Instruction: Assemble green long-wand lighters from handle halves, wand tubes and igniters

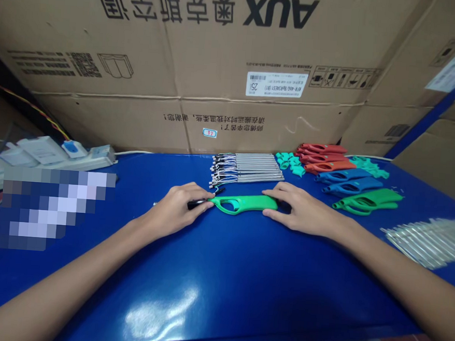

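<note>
Holds a green lighter casing point(254, 204) lengthwise across the middle of the blue tabletop point(236, 275), just in front of a row of silver tubes point(259, 167) with wired ends. Pinches its narrow end between thumb and fingertips of the left hand point(180, 206), along with a black part point(196, 204) partly hidden by the fingers. Clamps the broad end between thumb and fingers of the right hand point(297, 209). Shows a teal trigger point(234, 206) inside the loop. Includes, beyond the right hand, loose teal pieces point(298, 171), then red casings point(339, 163), blue casings point(369, 184) and more green casings point(387, 198), with slim metallic rods point(421, 241) near the right edge. Has an upside-down AUX carton point(205, 49) standing behind.
</note>
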`<state>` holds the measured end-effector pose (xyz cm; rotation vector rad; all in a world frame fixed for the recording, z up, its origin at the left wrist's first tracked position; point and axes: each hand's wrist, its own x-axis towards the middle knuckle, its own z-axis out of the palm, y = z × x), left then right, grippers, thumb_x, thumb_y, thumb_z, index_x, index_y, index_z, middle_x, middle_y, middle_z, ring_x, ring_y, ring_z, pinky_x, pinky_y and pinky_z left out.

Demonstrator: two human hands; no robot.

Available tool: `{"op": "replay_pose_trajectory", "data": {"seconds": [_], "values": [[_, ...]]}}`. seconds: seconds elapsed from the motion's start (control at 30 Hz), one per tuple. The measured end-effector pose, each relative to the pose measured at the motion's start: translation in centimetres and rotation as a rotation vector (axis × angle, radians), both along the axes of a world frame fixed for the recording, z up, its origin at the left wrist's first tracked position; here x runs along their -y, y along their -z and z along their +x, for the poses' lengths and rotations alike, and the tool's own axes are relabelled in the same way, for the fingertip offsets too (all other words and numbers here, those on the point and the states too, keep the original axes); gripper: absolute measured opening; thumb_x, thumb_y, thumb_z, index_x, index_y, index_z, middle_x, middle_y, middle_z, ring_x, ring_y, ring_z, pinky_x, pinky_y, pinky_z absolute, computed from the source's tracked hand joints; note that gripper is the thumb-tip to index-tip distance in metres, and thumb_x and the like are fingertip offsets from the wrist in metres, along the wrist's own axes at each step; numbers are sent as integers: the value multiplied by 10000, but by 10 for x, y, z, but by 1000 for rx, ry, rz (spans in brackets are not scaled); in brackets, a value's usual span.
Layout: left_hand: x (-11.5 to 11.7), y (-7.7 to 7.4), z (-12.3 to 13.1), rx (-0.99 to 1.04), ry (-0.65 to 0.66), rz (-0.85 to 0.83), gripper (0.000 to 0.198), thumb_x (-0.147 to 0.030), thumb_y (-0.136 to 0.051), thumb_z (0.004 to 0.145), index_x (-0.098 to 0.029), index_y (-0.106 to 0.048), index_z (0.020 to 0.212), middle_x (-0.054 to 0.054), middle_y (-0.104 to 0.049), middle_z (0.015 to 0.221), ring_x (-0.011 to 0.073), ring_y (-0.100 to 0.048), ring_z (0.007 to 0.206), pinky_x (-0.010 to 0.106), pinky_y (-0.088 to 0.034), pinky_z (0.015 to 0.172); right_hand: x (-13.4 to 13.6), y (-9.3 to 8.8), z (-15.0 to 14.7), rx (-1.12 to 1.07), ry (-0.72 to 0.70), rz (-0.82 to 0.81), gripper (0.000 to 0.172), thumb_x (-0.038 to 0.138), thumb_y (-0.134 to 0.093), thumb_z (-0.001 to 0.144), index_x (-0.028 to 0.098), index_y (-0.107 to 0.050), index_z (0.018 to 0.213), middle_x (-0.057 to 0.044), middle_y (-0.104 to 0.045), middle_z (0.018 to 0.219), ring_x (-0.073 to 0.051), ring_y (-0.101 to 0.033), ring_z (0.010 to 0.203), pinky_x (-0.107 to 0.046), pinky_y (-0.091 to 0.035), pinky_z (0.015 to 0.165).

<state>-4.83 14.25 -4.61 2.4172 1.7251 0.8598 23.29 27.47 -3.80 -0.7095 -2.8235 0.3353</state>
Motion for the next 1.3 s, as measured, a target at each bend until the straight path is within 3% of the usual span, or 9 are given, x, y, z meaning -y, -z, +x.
{"op": "replay_pose_trajectory", "data": {"seconds": [0.87, 1.03, 1.3], "values": [[1, -6, -4, -20, -17, -53, 279, -384, -554, 926, -179, -744, 942, 66, -728, 955, 198, -667, 874, 323, -547, 783, -2, -1, 0, -71, -25, -72, 437, 435, -570, 914, 141, -646, 1228, -116, -615, 1069, -230, -596, 980, -374, -482, 885], [-1, -7, -3, -61, -29, -71, 260, -355, -552, 929, -178, -735, 883, 68, -711, 916, 200, -652, 842, 324, -528, 745, -4, 0, -3, -124, 30, -142, 400, 383, -670, 839, 120, -696, 1139, -110, -647, 966, -211, -606, 859, -349, -501, 792], [-6, -9, -1, -202, -23, -123, 232, -280, -516, 936, -163, -710, 886, 80, -677, 895, 223, -612, 869, 346, -485, 769, -4, -7, -14, 25, 170, -197, 342, 316, -730, 772, 150, -714, 1070, -46, -660, 823, -166, -606, 734, -272, -478, 674]]}}
